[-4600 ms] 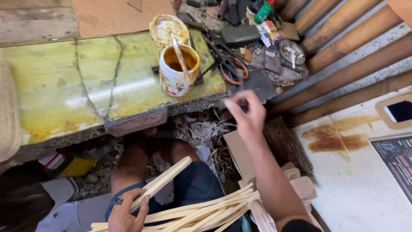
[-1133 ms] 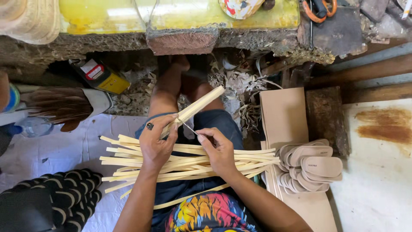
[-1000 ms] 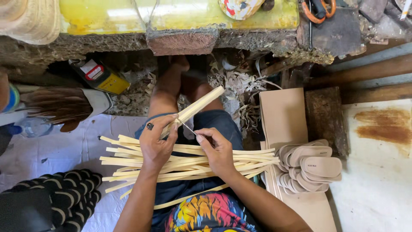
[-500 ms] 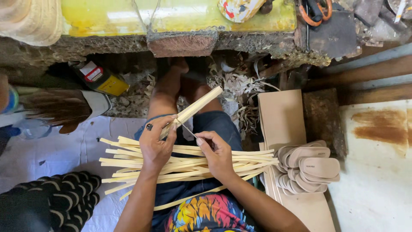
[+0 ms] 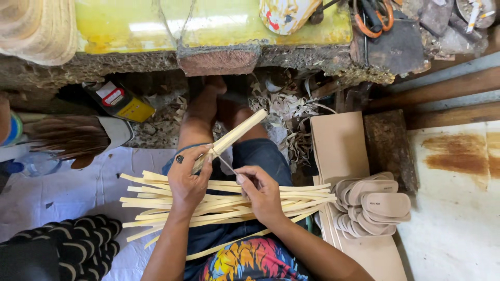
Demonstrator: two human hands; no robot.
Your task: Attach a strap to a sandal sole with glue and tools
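- Seen from above, a seated person's left hand (image 5: pixel 188 179) is closed around a pale flat strip (image 5: pixel 232 138) that angles up and away over the knees
- The right hand (image 5: pixel 262 192) pinches a thin blade or sliver (image 5: pixel 225 162) against the strip's lower end, fingers drawn narrow; which it is, I cannot tell
- Risk, as a judgement: the sharp point works close to the left thumb, so a slip along the grain could nick it, or split the strip off-line
- A loose bundle of similar strips (image 5: pixel 219 200) lies across the lap under both hands; a knee shift could spill them to the floor
- To the right, a stack of beige sandal soles (image 5: pixel 372 203) rests on cardboard sheets (image 5: pixel 338 151)
- To the left, dark scalloped pieces (image 5: pixel 78 244) lie on a white cloth (image 5: pixel 57 187)
- Shavings (image 5: pixel 284 106) litter the ground by the bare feet
- Farthest, a cracked yellow-green worktop (image 5: pixel 130 26), with orange-handled scissors (image 5: pixel 375 15) near its right corner
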